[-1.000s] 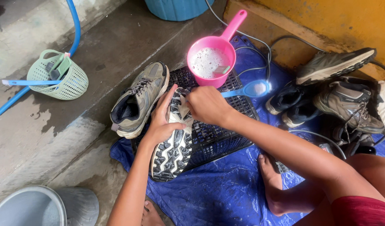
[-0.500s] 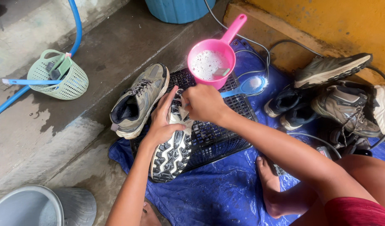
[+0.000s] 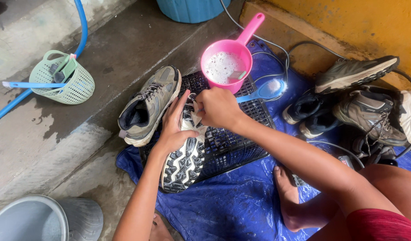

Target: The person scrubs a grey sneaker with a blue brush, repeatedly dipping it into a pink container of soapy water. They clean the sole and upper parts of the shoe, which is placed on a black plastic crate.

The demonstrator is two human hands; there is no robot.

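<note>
Upturned shoe (image 3: 184,160), sole up, lay on black crate (image 3: 232,147). Left hand (image 3: 174,129) fingers curled round its side. Right hand (image 3: 219,108) closed on blue brush (image 3: 263,91) at heel.

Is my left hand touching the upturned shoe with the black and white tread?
Touching. The head view shows the left hand pressed flat against the upturned shoe, with no gap.

Left hand (image 3: 172,131) steadying upturned shoe (image 3: 184,160) at frame centre on black crate (image 3: 232,147), right hand (image 3: 219,107) gripping blue brush (image 3: 263,91), pink ladle (image 3: 225,67) of suds above, green basket (image 3: 62,82) upper left.
</note>
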